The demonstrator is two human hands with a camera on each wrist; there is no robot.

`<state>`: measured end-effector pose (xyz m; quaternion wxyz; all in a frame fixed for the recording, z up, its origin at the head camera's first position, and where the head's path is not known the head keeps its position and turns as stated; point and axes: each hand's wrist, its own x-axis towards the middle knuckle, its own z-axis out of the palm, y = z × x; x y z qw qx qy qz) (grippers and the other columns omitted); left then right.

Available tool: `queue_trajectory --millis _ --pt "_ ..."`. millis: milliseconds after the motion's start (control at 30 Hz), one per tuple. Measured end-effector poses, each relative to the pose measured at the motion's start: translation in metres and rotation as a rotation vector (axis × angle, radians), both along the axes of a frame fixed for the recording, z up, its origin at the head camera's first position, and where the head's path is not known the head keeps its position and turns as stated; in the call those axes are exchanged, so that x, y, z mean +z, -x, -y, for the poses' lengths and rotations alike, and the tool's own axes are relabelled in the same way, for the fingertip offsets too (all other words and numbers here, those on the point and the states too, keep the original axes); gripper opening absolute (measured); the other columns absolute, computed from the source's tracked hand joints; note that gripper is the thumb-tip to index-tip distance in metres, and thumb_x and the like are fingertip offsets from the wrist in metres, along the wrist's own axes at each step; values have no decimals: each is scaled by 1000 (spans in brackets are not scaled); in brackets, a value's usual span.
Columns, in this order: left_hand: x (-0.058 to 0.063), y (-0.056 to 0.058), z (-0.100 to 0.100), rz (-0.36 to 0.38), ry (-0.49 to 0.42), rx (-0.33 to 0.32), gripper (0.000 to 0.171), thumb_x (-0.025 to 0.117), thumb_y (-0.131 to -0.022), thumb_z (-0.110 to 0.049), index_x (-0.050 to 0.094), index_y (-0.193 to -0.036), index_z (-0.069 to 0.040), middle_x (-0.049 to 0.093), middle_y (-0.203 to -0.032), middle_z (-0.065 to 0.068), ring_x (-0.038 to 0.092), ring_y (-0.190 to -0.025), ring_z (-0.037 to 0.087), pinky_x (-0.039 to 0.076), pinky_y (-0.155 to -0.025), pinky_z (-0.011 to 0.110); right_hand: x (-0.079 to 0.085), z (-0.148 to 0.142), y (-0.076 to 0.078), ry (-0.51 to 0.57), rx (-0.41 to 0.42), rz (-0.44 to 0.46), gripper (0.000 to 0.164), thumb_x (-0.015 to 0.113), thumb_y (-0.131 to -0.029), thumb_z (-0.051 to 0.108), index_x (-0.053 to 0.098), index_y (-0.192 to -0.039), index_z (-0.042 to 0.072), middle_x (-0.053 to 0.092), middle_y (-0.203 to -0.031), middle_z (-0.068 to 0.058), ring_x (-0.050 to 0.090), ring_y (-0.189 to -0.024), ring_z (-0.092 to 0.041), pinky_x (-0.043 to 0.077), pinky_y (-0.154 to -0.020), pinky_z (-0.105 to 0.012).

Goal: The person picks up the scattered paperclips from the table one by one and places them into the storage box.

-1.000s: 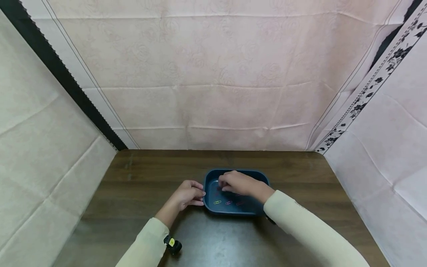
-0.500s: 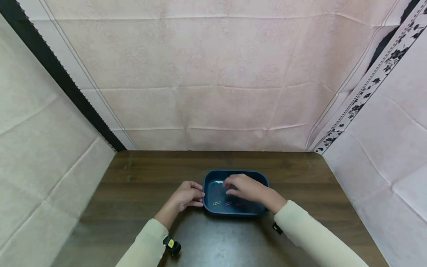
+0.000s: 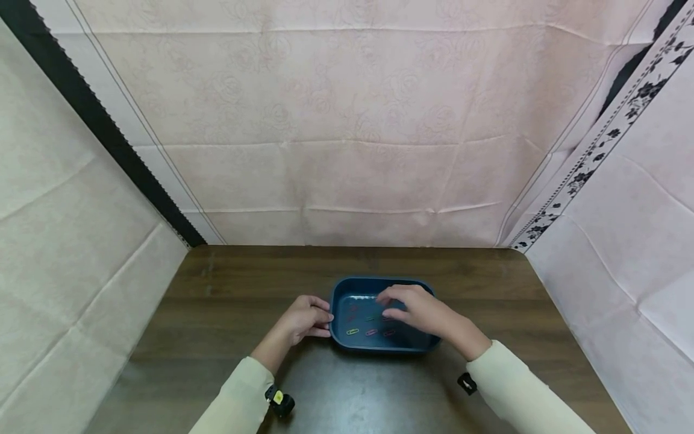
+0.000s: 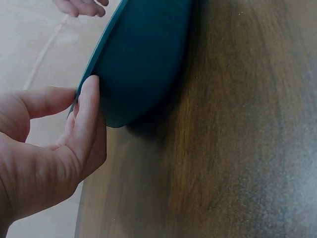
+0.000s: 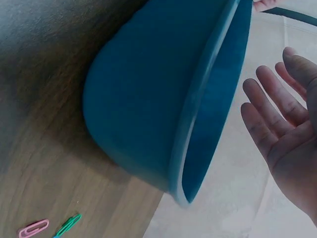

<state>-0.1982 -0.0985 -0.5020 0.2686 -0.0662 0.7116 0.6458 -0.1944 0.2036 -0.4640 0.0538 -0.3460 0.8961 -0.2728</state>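
A dark blue plastic basin (image 3: pixel 374 349) with rounded corners stands on the table, several coloured paper clips on its floor. Among them I see a yellow paper clip (image 3: pixel 352 331) and a pink paper clip (image 3: pixel 371 332) near the front wall. My left hand (image 3: pixel 306 316) pinches the basin's left rim, thumb inside and fingers outside, as the left wrist view shows. Over the basin's right half hovers my right hand (image 3: pixel 414 307), fingers spread and relaxed, with nothing in them. In the right wrist view that hand (image 5: pixel 287 124) is above the rim, apart from it.
Outside the basin, a pink paper clip (image 5: pixel 33 228) and a green paper clip (image 5: pixel 68 224) lie on the wooden table (image 3: pixel 244 289). Pale cloth walls (image 3: pixel 347 120) enclose the table at the back and both sides.
My right hand has drawn back to the right from the basin's middle, its fingers loosening and uncovering clips below. The left hand stays on the rim.
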Motion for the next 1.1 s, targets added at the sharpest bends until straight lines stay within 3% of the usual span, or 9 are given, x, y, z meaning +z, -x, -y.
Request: queue_trajectory --millis 400,767,933,1100 --pt "0 1 -1 -6 0 -5 28 65 -99 -1 57 -124 7 63 -99 17 65 -80 23 67 -75 38 11 -35 -14 74 -73 3 34 68 -101 26 66 -134 19 73 -125 -1 69 -116 -15 61 -97 -43" --pt "-3 2 -1 -25 -28 -13 30 65 -97 2 56 -125 11 63 -92 16 65 -76 20 67 -71 37 5 -71 -28 120 -178 -46 31 72 -98 19 69 -128 17 74 -122 -1 70 -112 -19 61 -93 -49" --pt "-1 0 0 -27 -21 -9 29 65 -97 1 57 -124 10 63 -93 17 65 -76 20 67 -71 37 2 -83 -31 128 -206 -82 29 74 -96 12 70 -124 15 74 -118 -6 72 -104 -24 63 -88 -45" --pt "-1 -1 0 -28 -23 -11 29 65 -97 1 56 -124 10 62 -93 17 65 -76 20 67 -71 38 -5 -97 -32 121 -269 -121 26 75 -94 10 72 -120 11 75 -112 -4 72 -97 -17 64 -81 -36"
